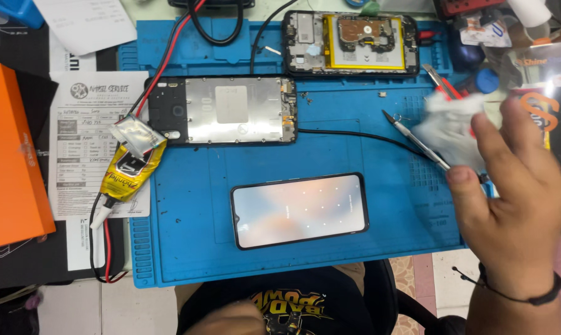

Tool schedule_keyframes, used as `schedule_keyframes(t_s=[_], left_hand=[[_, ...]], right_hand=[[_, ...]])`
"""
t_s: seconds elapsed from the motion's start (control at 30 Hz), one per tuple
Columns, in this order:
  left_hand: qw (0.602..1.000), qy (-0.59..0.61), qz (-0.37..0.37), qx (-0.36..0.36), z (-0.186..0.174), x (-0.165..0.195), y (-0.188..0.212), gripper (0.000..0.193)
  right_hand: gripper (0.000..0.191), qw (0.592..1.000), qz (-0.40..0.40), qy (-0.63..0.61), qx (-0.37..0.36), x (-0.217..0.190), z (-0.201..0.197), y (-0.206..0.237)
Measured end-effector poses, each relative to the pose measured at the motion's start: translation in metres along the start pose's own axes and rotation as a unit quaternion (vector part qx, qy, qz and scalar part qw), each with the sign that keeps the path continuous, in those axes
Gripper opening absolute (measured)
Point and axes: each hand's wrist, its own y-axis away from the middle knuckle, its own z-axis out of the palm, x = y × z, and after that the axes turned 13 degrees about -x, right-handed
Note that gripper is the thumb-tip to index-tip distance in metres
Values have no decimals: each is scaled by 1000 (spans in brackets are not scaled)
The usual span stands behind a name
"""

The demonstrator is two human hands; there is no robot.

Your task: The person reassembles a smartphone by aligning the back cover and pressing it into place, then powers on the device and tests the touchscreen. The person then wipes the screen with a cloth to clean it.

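Note:
My right hand (516, 211) is raised over the right edge of the blue repair mat (187, 248), blurred by motion. Its fingers pinch a crumpled white wipe (448, 127) above a thin-bladed craft knife (417, 141). A black cord bracelet circles the wrist. A phone with a lit screen (299, 209) lies face up mid-mat, left of that hand. Behind it lies an opened phone frame with a bare metal plate (231, 110). Only a sliver of my left hand (228, 321) shows at the bottom edge, by my lap; its fingers are hidden.
A second opened phone with a yellow battery (348, 42) lies at the mat's far edge. A squeezed yellow glue tube (128, 170) and red and black cables (163, 68) sit at the left edge, beside paper forms (85, 136) and an orange box (8, 161). Red-handled tool (445, 84) at right.

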Motion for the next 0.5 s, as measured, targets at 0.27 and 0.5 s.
schedule_keyframes(t_s=[0.27, 0.5], left_hand=[[960, -130, -155, 192, -14, -58, -31, 21], [906, -173, -254, 292, -38, -29, -59, 25]], right_hand=[[24, 989, 120, -82, -32, -20, -5, 18], [39, 990, 92, -12, 109, -8, 70, 48]])
